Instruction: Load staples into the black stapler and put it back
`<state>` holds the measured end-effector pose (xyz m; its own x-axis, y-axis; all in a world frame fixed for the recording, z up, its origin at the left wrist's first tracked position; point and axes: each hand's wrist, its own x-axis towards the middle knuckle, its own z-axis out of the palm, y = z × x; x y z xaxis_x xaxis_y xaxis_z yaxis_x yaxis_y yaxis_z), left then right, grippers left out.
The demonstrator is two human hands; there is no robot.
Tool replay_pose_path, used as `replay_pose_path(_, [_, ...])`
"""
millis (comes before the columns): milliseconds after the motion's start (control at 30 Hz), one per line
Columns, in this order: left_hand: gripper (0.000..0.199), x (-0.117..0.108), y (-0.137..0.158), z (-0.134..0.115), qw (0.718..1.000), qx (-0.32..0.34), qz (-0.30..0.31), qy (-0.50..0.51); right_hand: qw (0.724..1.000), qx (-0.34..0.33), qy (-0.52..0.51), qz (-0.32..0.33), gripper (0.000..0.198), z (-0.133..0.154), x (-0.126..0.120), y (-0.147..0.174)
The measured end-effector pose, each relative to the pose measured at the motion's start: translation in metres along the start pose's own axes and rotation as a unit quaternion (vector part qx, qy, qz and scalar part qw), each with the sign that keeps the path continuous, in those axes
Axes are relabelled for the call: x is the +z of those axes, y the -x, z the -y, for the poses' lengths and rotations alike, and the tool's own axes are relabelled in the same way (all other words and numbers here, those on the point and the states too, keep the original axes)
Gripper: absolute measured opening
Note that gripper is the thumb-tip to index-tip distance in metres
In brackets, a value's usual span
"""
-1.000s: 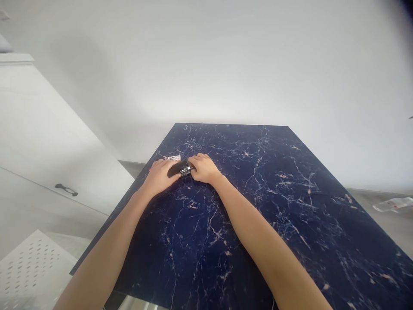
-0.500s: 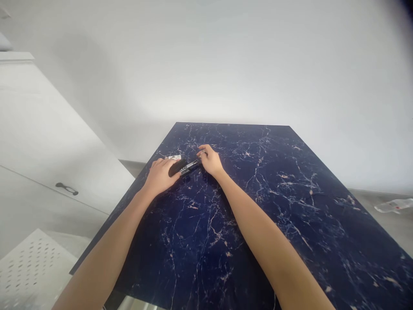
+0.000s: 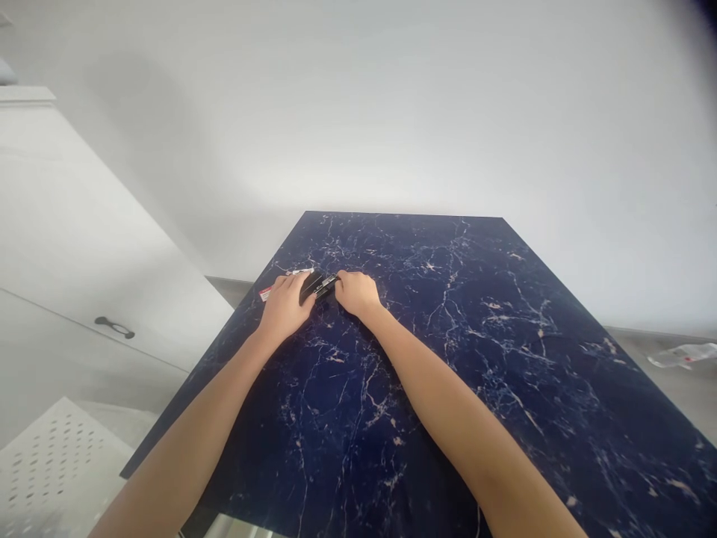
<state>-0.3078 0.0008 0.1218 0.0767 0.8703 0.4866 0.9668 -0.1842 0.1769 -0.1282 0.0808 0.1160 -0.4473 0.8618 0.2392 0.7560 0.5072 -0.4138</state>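
A black stapler (image 3: 321,287) with a bright metal rail showing lies on the left part of the dark blue marbled table (image 3: 448,351). My left hand (image 3: 283,308) is wrapped over its rear part, thumb on the near side. At the stapler's front end, my right hand (image 3: 357,293) is closed with its fingertips on the metal rail. The right fingers hide that tip. Beside and partly under my left hand is a small white and red packet (image 3: 265,294), mostly covered.
A pale wall (image 3: 403,112) rises behind the table. To the left stands a white cabinet with a dark handle (image 3: 115,327), and below it a white perforated panel (image 3: 59,456). A clear plastic wrapper (image 3: 683,356) lies beyond the table's right edge.
My right hand has come down and left, its fingers closing on the stapler's front end. My left hand has shifted slightly, and more of the red and white packet shows.
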Motion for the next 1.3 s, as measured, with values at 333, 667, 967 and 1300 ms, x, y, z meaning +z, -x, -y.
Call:
replay_pose_path(333, [0.043,-0.023,-0.008,0.017,0.997,-0.074,-0.013,0.017,0.995,-0.098,0.02,0.025,0.029,0.003,-0.003,0.005])
replay_pose_path(667, [0.038,-0.058,-0.005,0.055,0.962,-0.188,0.196,-0.01,0.992,-0.123,-0.016,0.017,0.024,0.002,-0.004,0.005])
replay_pose_path(967, [0.033,-0.052,-0.006,0.045,0.983,-0.173,-0.018,-0.063,0.983,-0.16,-0.081,0.024,0.021,-0.001,-0.003,0.003])
replay_pose_path(1300, [0.021,-0.044,-0.001,-0.023,0.995,0.011,-0.059,-0.076,0.985,-0.061,-0.151,-0.053,0.034,-0.015,0.003,-0.011])
